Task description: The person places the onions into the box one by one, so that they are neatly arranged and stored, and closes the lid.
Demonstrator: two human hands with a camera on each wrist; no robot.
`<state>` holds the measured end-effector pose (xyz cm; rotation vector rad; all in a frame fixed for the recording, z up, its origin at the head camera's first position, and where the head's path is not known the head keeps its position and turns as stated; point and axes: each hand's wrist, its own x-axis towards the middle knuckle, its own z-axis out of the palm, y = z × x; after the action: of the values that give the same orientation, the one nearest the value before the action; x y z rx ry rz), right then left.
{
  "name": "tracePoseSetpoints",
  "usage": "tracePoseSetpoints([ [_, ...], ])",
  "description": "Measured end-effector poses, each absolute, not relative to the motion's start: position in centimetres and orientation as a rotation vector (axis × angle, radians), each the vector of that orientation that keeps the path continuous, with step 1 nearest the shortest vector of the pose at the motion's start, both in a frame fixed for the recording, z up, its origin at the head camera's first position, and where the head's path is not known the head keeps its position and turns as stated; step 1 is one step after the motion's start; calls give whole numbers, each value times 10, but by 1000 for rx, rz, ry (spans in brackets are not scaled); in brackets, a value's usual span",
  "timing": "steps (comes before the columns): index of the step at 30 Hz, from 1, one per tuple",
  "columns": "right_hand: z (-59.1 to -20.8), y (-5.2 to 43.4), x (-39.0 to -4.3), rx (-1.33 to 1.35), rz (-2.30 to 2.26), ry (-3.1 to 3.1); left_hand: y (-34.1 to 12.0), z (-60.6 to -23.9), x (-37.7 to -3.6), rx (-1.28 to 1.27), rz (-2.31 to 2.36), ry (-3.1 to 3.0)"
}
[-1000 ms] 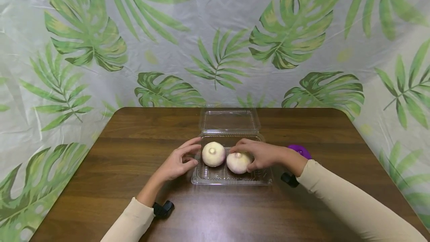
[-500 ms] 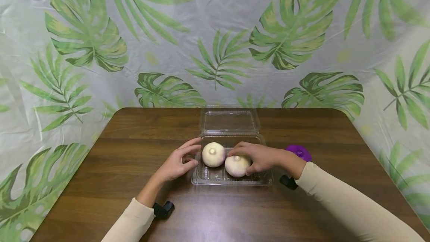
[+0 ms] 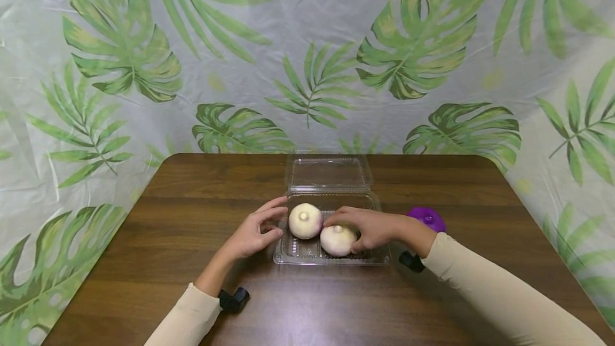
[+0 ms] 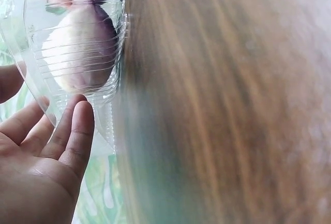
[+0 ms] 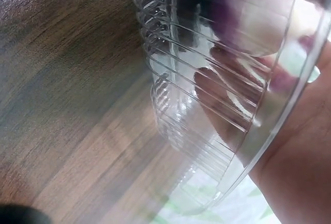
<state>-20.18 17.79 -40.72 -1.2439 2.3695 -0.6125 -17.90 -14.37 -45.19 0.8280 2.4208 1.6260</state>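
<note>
Settling the second pale round bun [image 3: 338, 240] into the clear plastic clamshell box [image 3: 331, 257].
Your right hand [image 3: 372, 228] curls round it; your left hand [image 3: 252, 234], fingers relaxed, steadies the box wall. Release next, I'd judge.

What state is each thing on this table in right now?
Clear plastic box: lid open, flat behind it.
Left onion: sits in the box, untouched.
Right onion: in the box, gripped by the right hand.
Left hand: fingers touch the box's left edge.
</note>
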Motion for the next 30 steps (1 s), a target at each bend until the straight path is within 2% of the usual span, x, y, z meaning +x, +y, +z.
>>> tracePoseSetpoints([
  [30, -407, 178, -200, -1311, -606, 2364, -143, -451, -178, 836, 1652, 2398],
])
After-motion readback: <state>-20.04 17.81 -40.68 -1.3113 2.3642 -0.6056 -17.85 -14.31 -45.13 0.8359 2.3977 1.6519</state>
